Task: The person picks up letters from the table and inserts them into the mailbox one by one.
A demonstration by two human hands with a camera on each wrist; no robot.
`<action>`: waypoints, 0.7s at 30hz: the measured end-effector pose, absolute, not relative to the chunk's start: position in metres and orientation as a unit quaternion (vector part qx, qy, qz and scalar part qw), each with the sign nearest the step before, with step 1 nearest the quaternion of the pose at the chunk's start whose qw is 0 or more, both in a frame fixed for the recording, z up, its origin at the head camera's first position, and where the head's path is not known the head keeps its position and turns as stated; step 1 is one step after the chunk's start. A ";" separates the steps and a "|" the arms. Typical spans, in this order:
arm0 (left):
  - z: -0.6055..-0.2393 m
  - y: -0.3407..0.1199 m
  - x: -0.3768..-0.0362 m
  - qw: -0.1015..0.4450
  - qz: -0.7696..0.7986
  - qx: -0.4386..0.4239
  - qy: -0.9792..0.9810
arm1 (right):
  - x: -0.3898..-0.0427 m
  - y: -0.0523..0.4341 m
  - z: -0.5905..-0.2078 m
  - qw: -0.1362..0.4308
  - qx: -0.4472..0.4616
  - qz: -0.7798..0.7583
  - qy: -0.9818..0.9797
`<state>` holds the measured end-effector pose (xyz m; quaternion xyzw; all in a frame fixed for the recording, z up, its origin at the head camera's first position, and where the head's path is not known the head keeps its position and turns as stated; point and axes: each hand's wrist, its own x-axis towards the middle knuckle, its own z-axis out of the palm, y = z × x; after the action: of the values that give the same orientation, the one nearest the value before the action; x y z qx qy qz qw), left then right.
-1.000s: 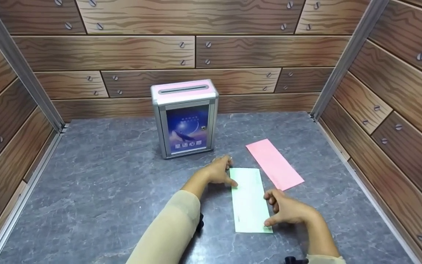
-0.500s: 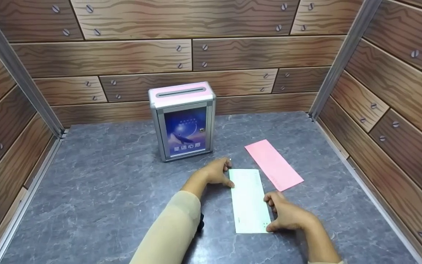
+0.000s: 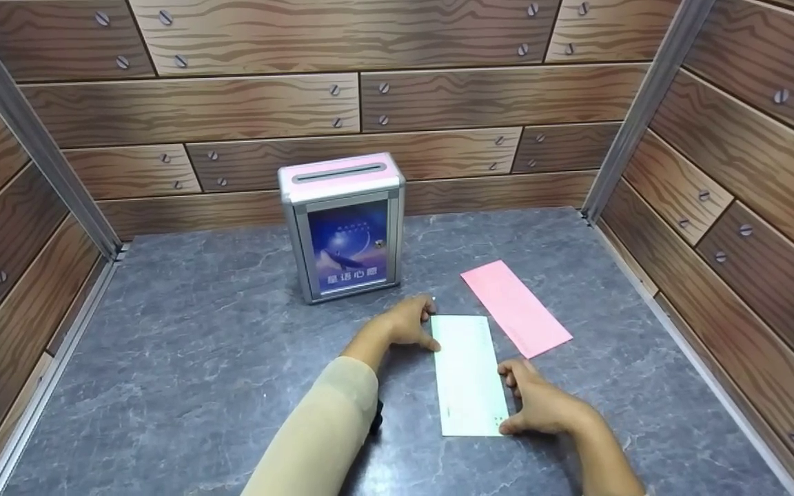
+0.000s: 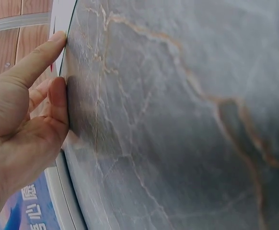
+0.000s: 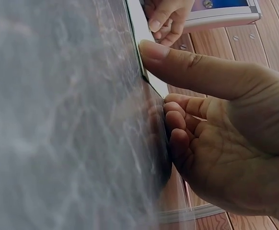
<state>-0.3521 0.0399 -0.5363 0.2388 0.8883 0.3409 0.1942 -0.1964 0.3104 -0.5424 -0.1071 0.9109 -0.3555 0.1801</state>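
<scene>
A pale green paper slip (image 3: 469, 375) lies flat and lengthwise on the grey marble table (image 3: 183, 358). My left hand (image 3: 419, 324) is at its far left corner, with the thumb (image 4: 57, 40) straight against the slip's edge (image 4: 60, 14) and the other fingers curled onto the table. My right hand (image 3: 517, 403) is at the near right edge. Its thumb (image 5: 178, 60) lies on the slip (image 5: 146, 38), and its fingers (image 5: 178, 120) are curled beside the edge on the table. The slip is not lifted.
A pink slip (image 3: 515, 308) lies slantwise just right of the green one. Behind the hands stands a metal box (image 3: 342, 224) with a pink slotted top and a blue front. Wood-pattern walls close in the table at the back and both sides.
My right hand has drawn in slightly along the slip's right edge, fingers closer to the paper. The left hand and both slips lie as before.
</scene>
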 end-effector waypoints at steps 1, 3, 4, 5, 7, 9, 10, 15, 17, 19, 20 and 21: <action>-0.536 0.039 -0.352 0.194 0.339 0.241 0.888 | -0.197 0.310 -0.543 0.178 -0.109 -0.354 0.911; -0.536 0.039 -0.353 0.194 0.334 0.246 0.889 | -0.197 0.310 -0.543 0.176 -0.110 -0.352 0.913; -0.535 0.039 -0.353 0.194 0.331 0.247 0.890 | -0.197 0.309 -0.544 0.176 -0.110 -0.351 0.913; -0.536 0.039 -0.353 0.194 0.330 0.248 0.890 | -0.197 0.309 -0.543 0.175 -0.109 -0.350 0.914; -0.535 0.039 -0.353 0.193 0.328 0.248 0.891 | -0.197 0.310 -0.543 0.174 -0.109 -0.349 0.914; -0.535 0.041 -0.353 0.192 0.321 0.246 0.894 | -0.197 0.311 -0.542 0.174 -0.108 -0.349 0.914; -0.534 0.042 -0.352 0.191 0.316 0.245 0.896 | -0.197 0.311 -0.542 0.174 -0.107 -0.349 0.914; -0.533 0.045 -0.351 0.186 0.296 0.243 0.905 | -0.196 0.313 -0.542 0.173 -0.107 -0.349 0.915; -0.533 0.045 -0.350 0.186 0.296 0.240 0.906 | -0.197 0.312 -0.543 0.170 -0.111 -0.348 0.915; -0.533 0.044 -0.350 0.187 0.294 0.237 0.907 | -0.197 0.311 -0.543 0.166 -0.115 -0.348 0.916; -0.533 0.043 -0.350 0.189 0.294 0.235 0.907 | -0.197 0.311 -0.544 0.164 -0.117 -0.347 0.916; -0.533 0.043 -0.349 0.191 0.294 0.232 0.907 | -0.196 0.310 -0.544 0.163 -0.118 -0.346 0.916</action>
<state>-0.3491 0.0431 -0.5333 0.2321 0.9074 0.2941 0.1905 -0.1964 0.3103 -0.5442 -0.1184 0.9161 -0.3464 0.1634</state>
